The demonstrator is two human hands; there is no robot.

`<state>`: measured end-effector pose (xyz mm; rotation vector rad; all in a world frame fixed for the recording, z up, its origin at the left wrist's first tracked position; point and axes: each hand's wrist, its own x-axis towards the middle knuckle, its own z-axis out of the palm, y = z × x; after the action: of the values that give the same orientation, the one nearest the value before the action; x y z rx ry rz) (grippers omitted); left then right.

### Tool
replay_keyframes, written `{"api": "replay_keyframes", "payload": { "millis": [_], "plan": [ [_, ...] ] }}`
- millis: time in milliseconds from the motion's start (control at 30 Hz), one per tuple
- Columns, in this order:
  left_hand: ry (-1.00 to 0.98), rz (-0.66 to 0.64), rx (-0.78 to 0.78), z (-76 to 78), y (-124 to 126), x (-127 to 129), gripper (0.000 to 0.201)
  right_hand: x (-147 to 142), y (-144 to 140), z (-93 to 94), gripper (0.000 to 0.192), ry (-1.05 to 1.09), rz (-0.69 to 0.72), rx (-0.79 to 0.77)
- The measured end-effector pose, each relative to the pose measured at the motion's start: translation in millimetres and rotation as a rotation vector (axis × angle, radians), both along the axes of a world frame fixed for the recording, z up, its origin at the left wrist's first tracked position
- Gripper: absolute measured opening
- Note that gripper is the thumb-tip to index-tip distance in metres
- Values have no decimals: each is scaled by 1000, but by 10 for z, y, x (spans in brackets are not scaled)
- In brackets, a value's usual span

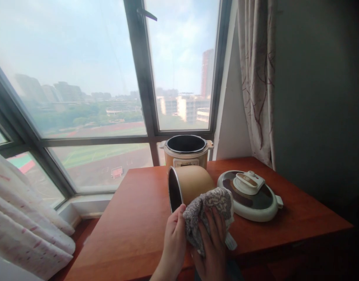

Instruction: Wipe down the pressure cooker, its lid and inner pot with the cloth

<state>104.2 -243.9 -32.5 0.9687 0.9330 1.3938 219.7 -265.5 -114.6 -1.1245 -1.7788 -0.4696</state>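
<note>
A golden inner pot point(195, 177) with a dark inside is tipped on its side, its mouth turned to the left. At the near end of its rim, my left hand point(175, 230) is closed with the thumb up, gripping the pot. My right hand point(211, 238) presses a grey and white patterned cloth point(218, 197) against the pot's outer wall, fingers laid over the fabric. The cloth covers the near side of the pot, so that part is hidden. Behind the pot, the cooker body point(185, 154) stands upright and uncovered.
To the right, the round cooker lid point(249, 195) lies on the reddish-brown wooden table point(132, 218), handle side up. Windows point(94, 70) rise behind the table. Curtains hang at the left point(24, 218) and the right point(258, 78). A small pale tag-like piece point(231, 242) shows beside my right hand.
</note>
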Motion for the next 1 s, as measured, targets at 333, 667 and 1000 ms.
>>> {"api": "replay_keyframes", "payload": {
  "millis": [333, 667, 1000],
  "plan": [
    [110, -23, 66, -96, -34, -38, 52, 53, 417, 1180, 53, 49, 110, -158],
    [171, 88, 56, 2, -27, 68, 56, 61, 824, 1576, 45, 43, 180, -361],
    [-89, -44, 27, 160, -17, 226, 45, 152, 187, 549, 60, 144, 127, -83]
  ]
}}
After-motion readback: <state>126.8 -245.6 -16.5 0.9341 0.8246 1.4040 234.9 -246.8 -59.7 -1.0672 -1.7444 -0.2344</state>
